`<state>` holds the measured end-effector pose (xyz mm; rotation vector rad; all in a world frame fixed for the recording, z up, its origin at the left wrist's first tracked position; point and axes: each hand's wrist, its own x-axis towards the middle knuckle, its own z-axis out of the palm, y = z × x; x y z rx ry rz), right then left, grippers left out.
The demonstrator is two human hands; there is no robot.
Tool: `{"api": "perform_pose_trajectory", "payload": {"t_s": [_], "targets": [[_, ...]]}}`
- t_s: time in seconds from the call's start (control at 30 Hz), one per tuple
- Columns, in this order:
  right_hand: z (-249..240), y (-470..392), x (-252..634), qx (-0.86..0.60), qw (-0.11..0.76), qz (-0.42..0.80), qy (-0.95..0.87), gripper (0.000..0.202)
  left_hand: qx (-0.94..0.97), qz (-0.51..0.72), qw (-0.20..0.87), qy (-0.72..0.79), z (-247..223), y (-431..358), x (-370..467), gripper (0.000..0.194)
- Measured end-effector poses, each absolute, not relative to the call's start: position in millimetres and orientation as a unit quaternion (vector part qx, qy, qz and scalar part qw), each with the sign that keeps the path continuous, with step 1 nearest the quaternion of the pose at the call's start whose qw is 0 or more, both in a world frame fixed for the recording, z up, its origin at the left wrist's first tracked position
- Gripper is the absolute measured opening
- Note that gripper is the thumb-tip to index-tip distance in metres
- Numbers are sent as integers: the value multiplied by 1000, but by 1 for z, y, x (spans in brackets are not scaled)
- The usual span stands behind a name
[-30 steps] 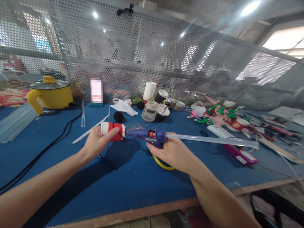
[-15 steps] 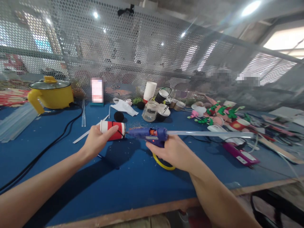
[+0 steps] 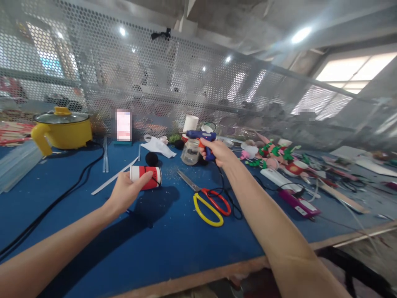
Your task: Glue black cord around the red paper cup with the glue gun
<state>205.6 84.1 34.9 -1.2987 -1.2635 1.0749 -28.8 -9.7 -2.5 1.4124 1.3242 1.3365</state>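
Observation:
My left hand grips a red and white paper cup lying on its side in the air above the table, its thumb across the red band. A thin dark strand runs over the cup. My right hand is closed round the handle of a blue glue gun, whose nozzle points left above a glass jar. Below the glue gun, scissors with red and yellow handles lie on the table. A round black piece sits just behind the cup.
A yellow electric pot stands at the left beside clear glue sticks. A phone leans near the mesh panel. Green and pink craft pieces and a purple power strip lie at the right.
My right hand has carried the glue gun away from the cup, back and up toward the jar, uncovering the scissors. My left hand still holds the cup in about the same place.

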Motion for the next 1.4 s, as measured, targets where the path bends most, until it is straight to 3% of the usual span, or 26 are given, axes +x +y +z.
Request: {"api": "perform_pose_trajectory", "payload": {"t_s": [0.4, 0.67, 0.83, 0.93, 1.03, 1.2, 1.4], "targets": [[27, 139, 206, -658, 349, 412, -525, 30, 565, 509, 398, 513, -5, -11, -29, 24], [36, 130, 213, -714, 343, 211, -573, 31, 560, 506, 399, 520, -3, -11, -28, 22], [48, 83, 190, -657, 369, 95, -651, 31, 578, 499, 386, 517, -3, -13, -28, 21], [41, 47, 162, -516, 302, 144, -789, 42, 629, 474, 369, 494, -6, -17, -26, 22], [28, 22, 140, -412, 267, 209, -846, 40, 708, 419, 316, 472, -9, -21, -26, 23], [14, 9, 126, -425, 311, 262, -808, 26, 773, 353, 259, 458, -12, -24, -28, 26], [12, 6, 125, -432, 340, 288, -784, 16, 750, 355, 288, 478, -10, -24, -26, 29]]}}
